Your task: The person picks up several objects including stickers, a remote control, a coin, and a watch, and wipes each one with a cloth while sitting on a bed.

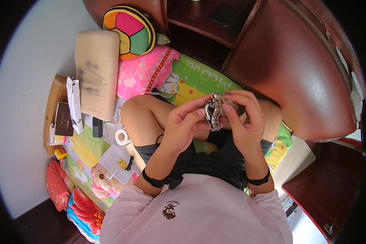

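Above my crossed legs, my left hand [184, 125] grips a metal wristwatch [213, 113] with a link bracelet, the thumb against the side of its case. A crumpled brown cloth [224, 106] is pinched in the fingers of my right hand [247, 117]. It touches the right side of the watch bracelet. The watch stands on edge between the two hands, so its dial is hardly visible. Part of the cloth is hidden behind my right fingers.
A patterned bed sheet [201, 77] lies under me. At left are a beige pillow [94, 73], a white box [74, 105], a white roll [122, 137], a printed paper sheet [111, 157] and a white-handled brush [116, 170]. A turtle cushion [138, 30] leans against the brown headboard [280, 70].
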Motion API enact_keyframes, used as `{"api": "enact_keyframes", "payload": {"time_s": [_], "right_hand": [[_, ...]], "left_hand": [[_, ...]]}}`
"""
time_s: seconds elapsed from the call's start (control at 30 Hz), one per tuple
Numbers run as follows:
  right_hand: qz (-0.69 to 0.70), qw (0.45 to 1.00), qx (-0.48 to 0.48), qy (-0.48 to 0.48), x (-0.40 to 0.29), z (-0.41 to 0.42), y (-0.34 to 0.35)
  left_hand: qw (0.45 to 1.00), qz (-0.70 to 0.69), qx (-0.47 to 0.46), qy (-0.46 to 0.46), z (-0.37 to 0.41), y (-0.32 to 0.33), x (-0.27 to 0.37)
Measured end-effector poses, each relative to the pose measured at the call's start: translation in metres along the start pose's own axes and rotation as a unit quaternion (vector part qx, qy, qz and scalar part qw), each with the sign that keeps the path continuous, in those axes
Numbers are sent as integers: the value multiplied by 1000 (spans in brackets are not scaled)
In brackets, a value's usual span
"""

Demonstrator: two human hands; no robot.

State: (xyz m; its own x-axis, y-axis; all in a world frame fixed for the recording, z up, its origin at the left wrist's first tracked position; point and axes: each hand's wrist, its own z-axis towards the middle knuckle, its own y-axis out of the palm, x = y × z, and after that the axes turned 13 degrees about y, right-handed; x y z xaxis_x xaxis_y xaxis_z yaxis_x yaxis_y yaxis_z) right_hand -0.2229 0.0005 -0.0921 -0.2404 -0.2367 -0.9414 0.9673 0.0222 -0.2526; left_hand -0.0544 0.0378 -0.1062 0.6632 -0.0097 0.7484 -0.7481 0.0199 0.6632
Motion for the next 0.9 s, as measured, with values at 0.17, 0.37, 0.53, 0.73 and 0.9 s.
{"api": "enact_keyframes", "payload": {"time_s": [0.17,0.37,0.53,0.73,0.9], "right_hand": [[13,1000,-1,23,2,-1,0],[109,985,54,123,-3,-1,7],[58,997,39,43,6,6,-1],[-21,997,-67,-33,4,8,-4],[-52,986,-139,-76,0,9,-4]], "left_hand": [[1000,-13,-8,5,1,8,4],[1000,-3,-30,-6,-1,2,2],[998,13,-54,-41,-2,2,2],[997,66,-35,1,-3,-4,0],[1000,-4,28,12,0,-3,-1]]}}
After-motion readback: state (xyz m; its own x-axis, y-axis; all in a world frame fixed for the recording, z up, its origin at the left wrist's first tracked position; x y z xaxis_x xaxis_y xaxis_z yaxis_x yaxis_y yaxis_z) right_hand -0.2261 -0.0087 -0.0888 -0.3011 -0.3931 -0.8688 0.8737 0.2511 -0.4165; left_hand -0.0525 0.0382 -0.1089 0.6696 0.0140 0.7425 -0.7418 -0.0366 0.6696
